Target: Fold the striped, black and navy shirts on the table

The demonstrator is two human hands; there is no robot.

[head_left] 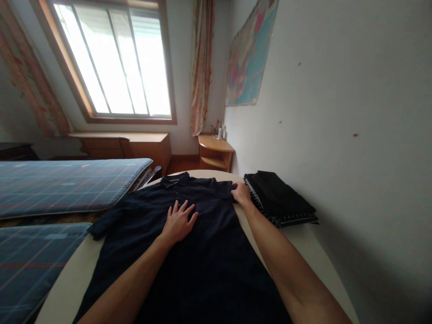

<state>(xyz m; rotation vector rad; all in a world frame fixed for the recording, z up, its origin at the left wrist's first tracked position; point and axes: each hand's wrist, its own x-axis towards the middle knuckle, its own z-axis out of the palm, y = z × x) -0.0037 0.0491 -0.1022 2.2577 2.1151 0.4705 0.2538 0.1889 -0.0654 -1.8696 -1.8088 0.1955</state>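
Observation:
A dark navy polo shirt (209, 243) lies spread on a round pale table (332, 265), its collar (175, 180) toward the far edge. My left hand (179, 221) rests flat on the chest below the buttons, fingers spread. At the right sleeve end, my right hand (240, 193) is closed on the edge of the polo shirt's cloth; the fingertips are partly hidden. The other sleeve (104, 221) reaches the table's left edge. The shirt's bottom hem is out of view.
Beside my right hand, a stack of folded black clothes (280, 198) sits near the wall. Two plaid padded mats (67, 184) lie at the left. Beyond the table are a wooden desk (148, 139), a small corner shelf (216, 143) and a window (118, 63).

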